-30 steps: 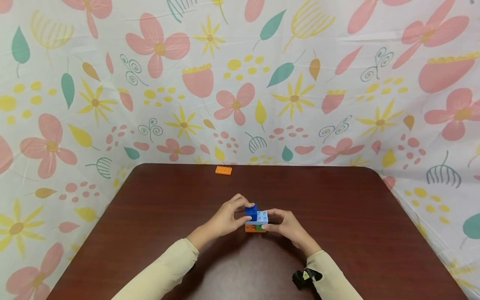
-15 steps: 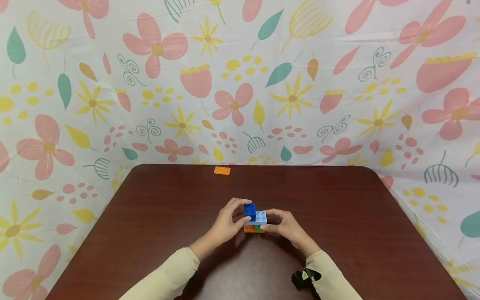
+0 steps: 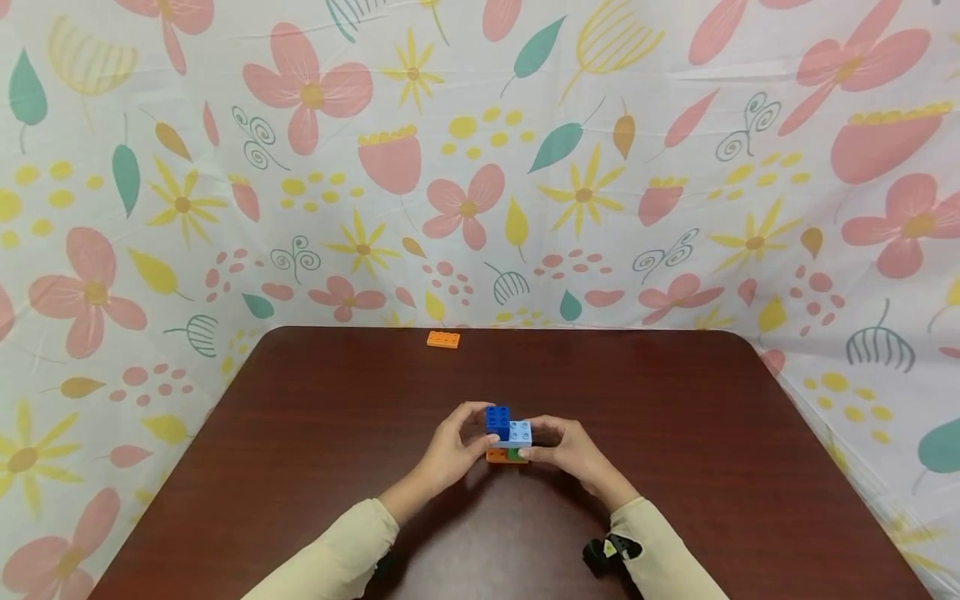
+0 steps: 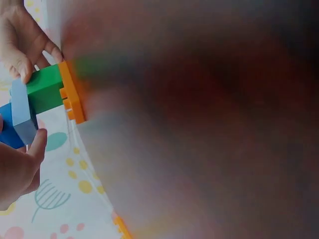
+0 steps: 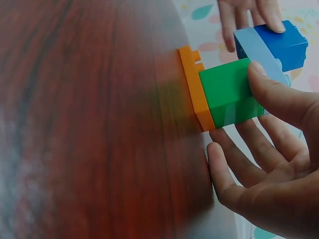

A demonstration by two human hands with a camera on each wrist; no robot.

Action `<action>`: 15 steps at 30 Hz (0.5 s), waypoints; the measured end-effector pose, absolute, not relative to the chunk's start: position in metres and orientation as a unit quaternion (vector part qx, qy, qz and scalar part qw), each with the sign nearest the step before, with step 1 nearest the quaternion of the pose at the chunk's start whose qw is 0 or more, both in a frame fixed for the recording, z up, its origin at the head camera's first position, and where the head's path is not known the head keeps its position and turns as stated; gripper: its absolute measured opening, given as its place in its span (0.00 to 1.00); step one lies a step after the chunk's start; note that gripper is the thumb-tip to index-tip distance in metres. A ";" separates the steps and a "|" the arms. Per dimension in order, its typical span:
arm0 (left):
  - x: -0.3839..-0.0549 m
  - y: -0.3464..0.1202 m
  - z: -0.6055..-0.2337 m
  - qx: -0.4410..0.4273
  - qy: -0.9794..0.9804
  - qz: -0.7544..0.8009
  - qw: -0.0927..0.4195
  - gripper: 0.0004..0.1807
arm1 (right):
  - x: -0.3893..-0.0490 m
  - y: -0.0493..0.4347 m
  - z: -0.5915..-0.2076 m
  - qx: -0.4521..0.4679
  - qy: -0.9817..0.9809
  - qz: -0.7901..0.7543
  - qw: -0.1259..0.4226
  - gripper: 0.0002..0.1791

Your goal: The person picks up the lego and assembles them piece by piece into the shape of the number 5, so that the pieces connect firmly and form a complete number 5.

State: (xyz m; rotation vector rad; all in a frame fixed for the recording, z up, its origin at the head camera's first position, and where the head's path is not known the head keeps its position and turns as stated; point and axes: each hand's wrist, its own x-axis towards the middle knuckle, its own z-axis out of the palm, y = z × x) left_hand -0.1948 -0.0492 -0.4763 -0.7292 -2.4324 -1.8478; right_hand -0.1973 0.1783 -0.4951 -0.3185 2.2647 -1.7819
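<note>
Four colours of toy building bricks stand joined in a stack on the table. A flat orange brick (image 5: pixel 195 94) forms the base, with a green brick (image 5: pixel 228 89) on its right half. Across the green brick lies a flat light blue brick (image 3: pixel 521 432), its left end overhanging the base. On that end sits a dark blue brick (image 3: pixel 497 422), studs up. My left hand (image 3: pixel 448 454) holds the dark blue brick, thumb on its near side and fingers behind. My right hand (image 3: pixel 576 452) grips the green brick, its thumb (image 5: pixel 259 79) at the edge below the light blue brick.
Another flat orange brick (image 3: pixel 443 340) lies by itself near the far edge of the dark wooden table (image 3: pixel 637 375). Behind the table hangs a floral cloth (image 3: pixel 480 283). A black device (image 3: pixel 603 554) is strapped at the right wrist.
The left fingers have slid off the top of the dark blue brick to its left and far side. The right hand keeps its hold, and the stack stays in place.
</note>
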 end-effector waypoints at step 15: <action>-0.197 -0.051 -0.481 -0.182 -0.743 -0.641 -0.068 0.22 | -0.195 0.178 -0.490 -0.117 0.775 -0.608 0.125 0.24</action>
